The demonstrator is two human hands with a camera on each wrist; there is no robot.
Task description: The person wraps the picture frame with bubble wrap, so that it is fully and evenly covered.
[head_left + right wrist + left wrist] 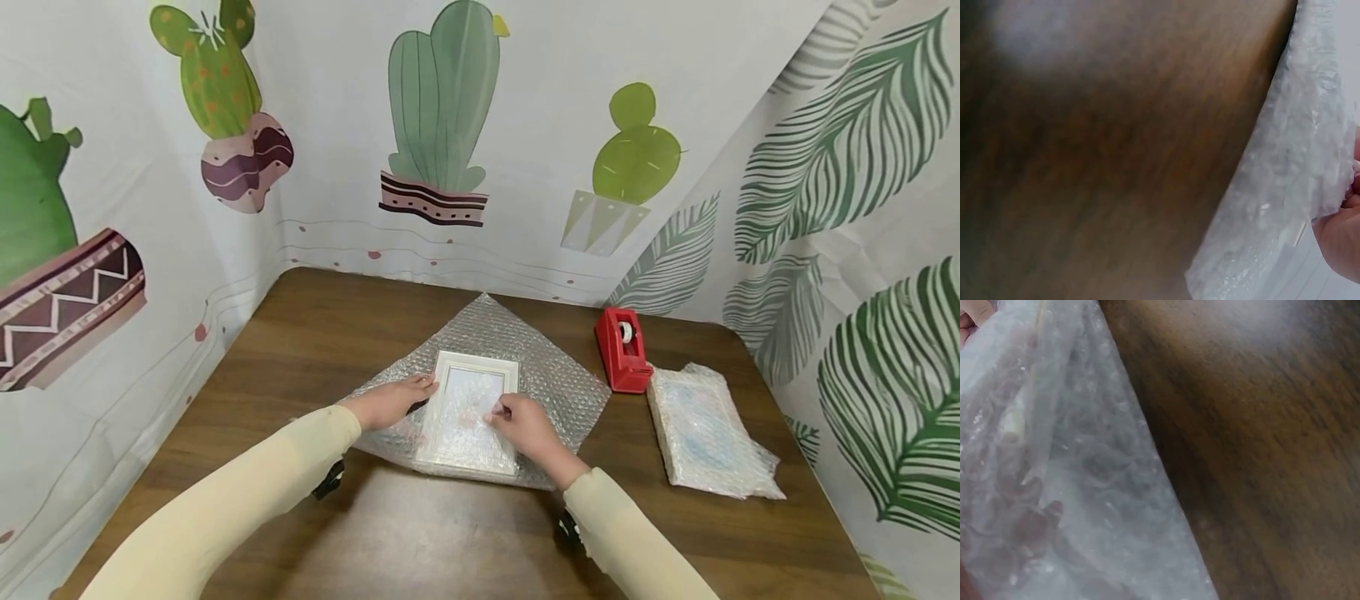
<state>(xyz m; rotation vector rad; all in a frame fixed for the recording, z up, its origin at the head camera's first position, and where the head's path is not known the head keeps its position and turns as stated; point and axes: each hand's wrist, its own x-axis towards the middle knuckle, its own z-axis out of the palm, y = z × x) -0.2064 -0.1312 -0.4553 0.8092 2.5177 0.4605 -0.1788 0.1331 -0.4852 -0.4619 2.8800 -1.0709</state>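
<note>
A white picture frame (480,364) lies on a sheet of clear bubble wrap (555,375), turned cornerwise on the table. A flap of the wrap is folded over the lower part of the frame. My right hand (527,425) pinches the flap's tip over the middle of the frame; in the right wrist view its thumb (1338,240) and curled fingers hold the wrap. With its fingers extended, my left hand (393,402) rests along the frame's left edge. The left wrist view shows mostly bubble wrap (1104,487), with blurred shapes beneath it.
A red tape dispenser (622,354) with a roll in it stands at the back right. In front of it lies a flat bubble-wrapped package (705,433). The brown wooden table (420,533) meets cloth printed with cacti and leaves at the back and sides.
</note>
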